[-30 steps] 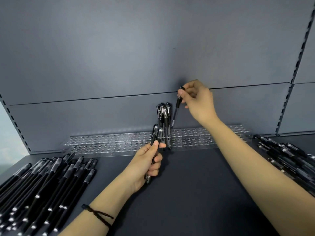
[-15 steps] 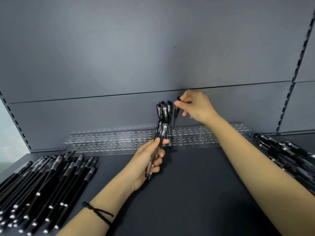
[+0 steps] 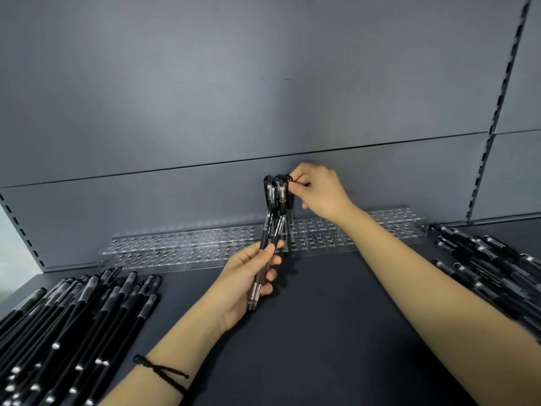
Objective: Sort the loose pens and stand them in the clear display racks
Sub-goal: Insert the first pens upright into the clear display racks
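Clear display racks (image 3: 181,247) with rows of round holes run along the back of the dark shelf. My right hand (image 3: 319,191) pinches the black cap of a pen (image 3: 291,200) that stands upright in a rack hole, beside other standing pens. My left hand (image 3: 248,276) grips a small bunch of black-capped clear pens (image 3: 270,230), tips down and caps up, just in front of the rack. The bunch overlaps the standing pens, so I cannot separate them.
A heap of loose black pens (image 3: 67,326) lies on the shelf at the left. Another heap of black pens (image 3: 491,268) lies at the right. A grey back panel (image 3: 263,98) rises right behind the racks, with a slotted upright (image 3: 497,112) at the right.
My right hand has come down with its pen, lowering it into a rack hole beside the standing pens. My left hand has lifted its bunch slightly toward the rack.
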`<control>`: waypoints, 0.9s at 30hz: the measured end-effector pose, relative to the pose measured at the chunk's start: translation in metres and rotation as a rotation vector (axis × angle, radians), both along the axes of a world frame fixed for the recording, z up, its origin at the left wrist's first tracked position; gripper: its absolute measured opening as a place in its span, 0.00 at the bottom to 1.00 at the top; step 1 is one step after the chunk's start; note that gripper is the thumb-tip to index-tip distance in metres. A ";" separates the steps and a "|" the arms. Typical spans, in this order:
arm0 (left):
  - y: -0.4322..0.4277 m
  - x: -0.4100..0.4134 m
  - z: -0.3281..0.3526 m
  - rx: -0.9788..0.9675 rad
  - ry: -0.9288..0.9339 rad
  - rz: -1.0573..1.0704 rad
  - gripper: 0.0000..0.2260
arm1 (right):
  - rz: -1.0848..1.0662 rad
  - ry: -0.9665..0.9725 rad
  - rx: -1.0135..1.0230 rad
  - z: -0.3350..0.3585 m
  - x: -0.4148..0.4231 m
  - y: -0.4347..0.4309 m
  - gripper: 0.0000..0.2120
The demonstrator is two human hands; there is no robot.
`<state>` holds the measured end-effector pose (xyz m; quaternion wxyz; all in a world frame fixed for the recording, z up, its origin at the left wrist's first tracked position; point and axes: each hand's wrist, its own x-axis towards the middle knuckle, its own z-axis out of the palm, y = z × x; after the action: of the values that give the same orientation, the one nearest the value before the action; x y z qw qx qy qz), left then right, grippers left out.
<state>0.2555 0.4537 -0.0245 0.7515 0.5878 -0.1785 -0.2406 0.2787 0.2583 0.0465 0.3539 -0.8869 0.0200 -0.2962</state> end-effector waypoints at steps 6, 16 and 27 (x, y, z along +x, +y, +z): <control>0.001 -0.001 0.003 -0.005 -0.005 -0.006 0.03 | -0.040 -0.070 0.040 0.009 -0.006 -0.004 0.11; 0.000 0.000 0.005 -0.165 0.048 0.041 0.04 | 0.307 0.266 -0.054 0.033 -0.029 0.018 0.09; 0.001 0.002 0.007 -0.208 0.033 0.043 0.09 | 0.429 0.182 0.217 0.041 -0.031 0.015 0.06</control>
<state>0.2571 0.4545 -0.0177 0.8164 0.5061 -0.1774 -0.2143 0.2474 0.2736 0.0873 0.4985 -0.8507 -0.1053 -0.1295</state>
